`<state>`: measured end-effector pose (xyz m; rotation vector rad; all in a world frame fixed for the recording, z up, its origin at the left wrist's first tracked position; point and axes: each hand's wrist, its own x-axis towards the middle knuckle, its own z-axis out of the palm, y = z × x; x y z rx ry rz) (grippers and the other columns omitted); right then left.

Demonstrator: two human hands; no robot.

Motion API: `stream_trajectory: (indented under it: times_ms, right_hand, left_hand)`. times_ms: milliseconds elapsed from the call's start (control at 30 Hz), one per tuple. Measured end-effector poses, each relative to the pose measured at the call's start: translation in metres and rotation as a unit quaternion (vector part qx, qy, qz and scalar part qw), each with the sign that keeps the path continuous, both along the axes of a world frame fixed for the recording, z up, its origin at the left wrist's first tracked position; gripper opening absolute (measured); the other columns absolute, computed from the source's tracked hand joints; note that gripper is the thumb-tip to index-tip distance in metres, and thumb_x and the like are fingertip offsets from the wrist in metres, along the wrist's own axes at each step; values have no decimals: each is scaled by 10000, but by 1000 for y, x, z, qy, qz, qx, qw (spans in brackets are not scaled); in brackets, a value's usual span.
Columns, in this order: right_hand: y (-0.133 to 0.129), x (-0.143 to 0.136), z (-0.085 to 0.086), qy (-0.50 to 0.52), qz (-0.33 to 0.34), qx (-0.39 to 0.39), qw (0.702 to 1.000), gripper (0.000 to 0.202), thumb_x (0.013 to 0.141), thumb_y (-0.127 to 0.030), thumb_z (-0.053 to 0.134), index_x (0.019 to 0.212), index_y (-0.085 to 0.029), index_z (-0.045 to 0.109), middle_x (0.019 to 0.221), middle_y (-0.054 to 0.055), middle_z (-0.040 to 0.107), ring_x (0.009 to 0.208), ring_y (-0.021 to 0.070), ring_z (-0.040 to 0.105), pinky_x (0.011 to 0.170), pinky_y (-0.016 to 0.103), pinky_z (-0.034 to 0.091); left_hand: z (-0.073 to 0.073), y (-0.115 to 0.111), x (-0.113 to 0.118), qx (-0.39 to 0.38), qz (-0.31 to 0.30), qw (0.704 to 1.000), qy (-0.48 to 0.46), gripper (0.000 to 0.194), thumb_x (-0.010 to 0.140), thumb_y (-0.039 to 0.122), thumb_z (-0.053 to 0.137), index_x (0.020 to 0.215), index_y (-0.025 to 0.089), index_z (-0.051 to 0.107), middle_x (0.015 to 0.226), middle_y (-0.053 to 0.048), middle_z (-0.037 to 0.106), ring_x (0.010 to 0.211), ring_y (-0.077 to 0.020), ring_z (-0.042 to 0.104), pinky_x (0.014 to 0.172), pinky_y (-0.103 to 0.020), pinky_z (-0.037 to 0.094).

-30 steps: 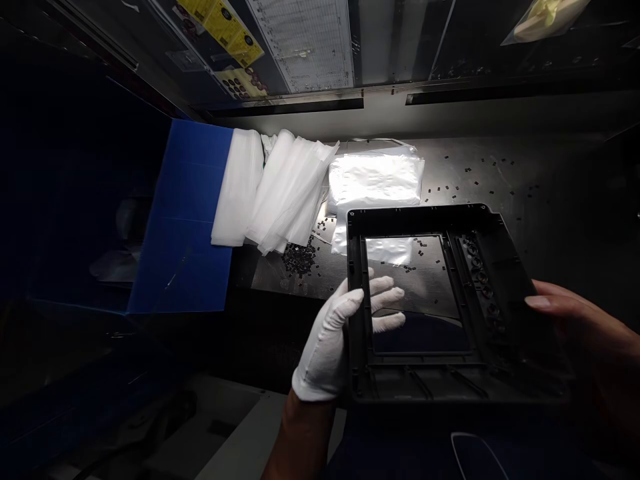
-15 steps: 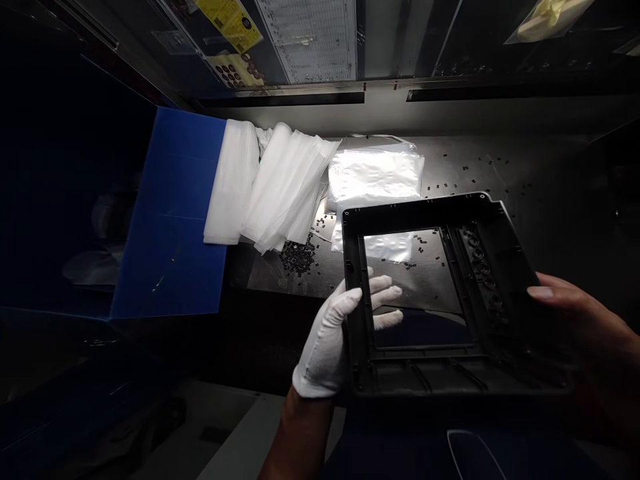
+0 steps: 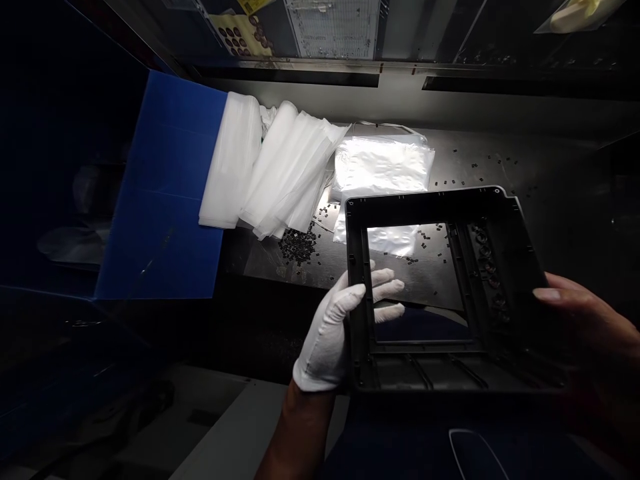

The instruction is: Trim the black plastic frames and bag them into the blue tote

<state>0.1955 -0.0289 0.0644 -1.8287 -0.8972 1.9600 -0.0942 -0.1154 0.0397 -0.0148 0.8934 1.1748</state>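
A black plastic housing frame with a large rectangular opening is held up in front of me, its ribbed inner side facing me. My left hand, in a white glove, grips its left edge, with the thumb on the near face and the fingertips showing through the opening. On the right edge, my bare right hand holds the frame with the thumb on top; its other fingers are hidden behind. A column of small round fittings runs along the frame's right part.
White foam sheets lie across a blue bin's panel and the metal table. Beside them rest clear plastic bags. A heap of small black pieces sits in front, with more scattered about. Papers hang behind.
The view has shifted slightly, so the table and bags sit higher in the picture. Both hands keep their hold on the frame, which has barely moved.
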Motion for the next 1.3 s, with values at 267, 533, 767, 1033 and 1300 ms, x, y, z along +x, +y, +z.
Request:
stream_trajectory:
  times_ms: [267, 533, 767, 1033, 1300]
  right_hand:
    - [-3, 7, -9, -30, -19, -35, 999, 312, 706, -549, 771, 888, -296, 754, 683, 72, 667, 561, 263, 652, 455, 359, 557]
    - [5, 27, -4, -3, -6, -14, 1000, 282, 722, -540, 757, 860, -294, 742, 637, 67, 643, 569, 275, 651, 459, 364, 555]
    - [1, 74, -9, 38, -55, 12, 998, 261, 864, -407, 663, 1079, -271, 721, 873, 58, 748, 692, 249, 711, 570, 327, 576]
    - [25, 207, -40, 177, 26, 71, 981, 294, 891, -443, 707, 1053, -197, 702, 815, 7, 661, 654, 140, 591, 589, 234, 493]
    - [11, 272, -39, 212, -22, 89, 973, 305, 903, -450, 693, 1051, -184, 669, 797, 0, 578, 619, 117, 497, 555, 226, 442]
  left_hand:
    - [-1, -4, 6, 12, -5, 1000, 19, 417, 992, 227, 573, 1402, 151, 599, 1423, -202, 638, 1360, -420, 574, 1118, -649, 471]
    - [3, -2, 33, 7, 11, 1000, 27, 389, 992, 236, 574, 1366, 136, 618, 1432, -210, 630, 1361, -426, 571, 1115, -652, 474]
    - [-3, 9, 92, -52, 36, 998, 16, 425, 965, 265, 603, 1344, 75, 631, 1411, -248, 642, 1353, -431, 579, 1113, -624, 498]
    - [10, 36, 198, -139, 28, 988, 56, 486, 942, 289, 615, 1390, 100, 624, 1435, -225, 636, 1340, -401, 598, 1046, -541, 584]
    - [29, 56, 267, -181, -15, 977, 113, 509, 922, 303, 616, 1398, 122, 637, 1424, -204, 651, 1329, -386, 611, 1057, -537, 566]
